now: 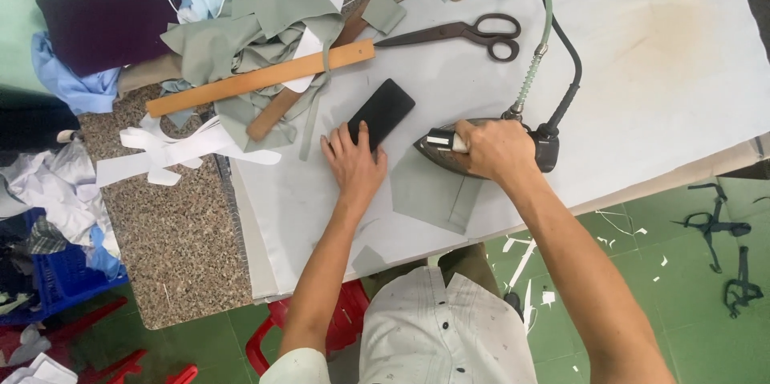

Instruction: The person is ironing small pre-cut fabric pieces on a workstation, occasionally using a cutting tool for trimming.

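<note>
The right hand (497, 151) is closed around the handle of a dark iron (449, 151) just right of the frame's centre. The iron's soleplate rests on a grey-green fabric piece (429, 195) spread on the pale cover of the bench (666, 71). A cord and a spring-wrapped hose (529, 79) rise from the back of the iron toward the top edge of the frame.

The left hand (354, 163) lies open and flat at the centre of the frame, palm down, pressing on the left edge of the same fabric piece. Its fingertips touch the lower end of a black phone (382, 112) lying tilted on the bench just above it.

Above the phone, large dark scissors (465, 32) lie with their blades pointing left. Two wooden rulers (261, 79) cross over a heap of grey-green cloth scraps (249, 23) in the upper left. White paper strips (176, 147) lie on the speckled stone top (168, 256) at the left. Further left, a blue crate (60, 276) holds more cloth, and below the bench edge a red chair (345, 324) stands on the green floor (706, 304).
</note>
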